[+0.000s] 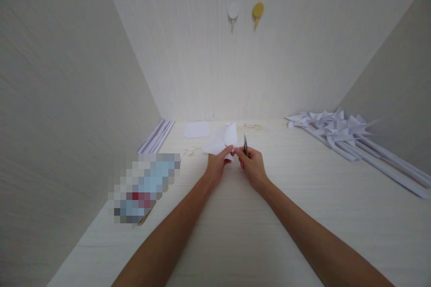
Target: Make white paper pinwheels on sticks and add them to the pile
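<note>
While the left hand (217,165) pinches white paper (215,147) over the tabletop (218,233), near some flat sheets (196,129), the right hand (252,164) has its grip curled around scissors (245,140), fingertips (236,150) just beside the paper's edge.

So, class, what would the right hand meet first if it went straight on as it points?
The right hand would probably meet the white paper in the left hand; any gap is hard to judge.
</note>
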### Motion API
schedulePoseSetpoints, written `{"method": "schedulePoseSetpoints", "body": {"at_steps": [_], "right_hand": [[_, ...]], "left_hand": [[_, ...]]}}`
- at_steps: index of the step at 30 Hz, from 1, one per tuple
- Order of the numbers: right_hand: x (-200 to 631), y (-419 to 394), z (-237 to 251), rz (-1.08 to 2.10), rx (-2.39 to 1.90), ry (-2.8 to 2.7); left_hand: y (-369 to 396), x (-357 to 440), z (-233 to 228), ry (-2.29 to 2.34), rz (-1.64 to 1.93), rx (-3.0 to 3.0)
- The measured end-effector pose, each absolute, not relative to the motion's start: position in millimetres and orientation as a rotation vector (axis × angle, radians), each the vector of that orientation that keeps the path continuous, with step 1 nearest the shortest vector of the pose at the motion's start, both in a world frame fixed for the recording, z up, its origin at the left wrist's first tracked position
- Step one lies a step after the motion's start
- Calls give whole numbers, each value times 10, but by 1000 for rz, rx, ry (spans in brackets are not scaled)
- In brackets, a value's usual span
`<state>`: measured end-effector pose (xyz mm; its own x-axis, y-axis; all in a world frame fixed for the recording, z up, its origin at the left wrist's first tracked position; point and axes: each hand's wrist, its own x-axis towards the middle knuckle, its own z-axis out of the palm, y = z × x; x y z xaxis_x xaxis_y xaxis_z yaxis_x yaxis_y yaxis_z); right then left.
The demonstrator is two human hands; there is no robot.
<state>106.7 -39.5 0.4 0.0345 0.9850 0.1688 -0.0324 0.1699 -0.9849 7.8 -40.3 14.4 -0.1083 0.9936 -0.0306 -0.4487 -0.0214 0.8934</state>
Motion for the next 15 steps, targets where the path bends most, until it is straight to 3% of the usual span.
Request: {"method": "schedulePoseSetpoints", "body": {"at_steps": [15], "right_hand": [[1067, -407, 36, 1305, -905, -1192]], "left_hand": [[-296, -33, 223, 1070, 1589, 776]]}}
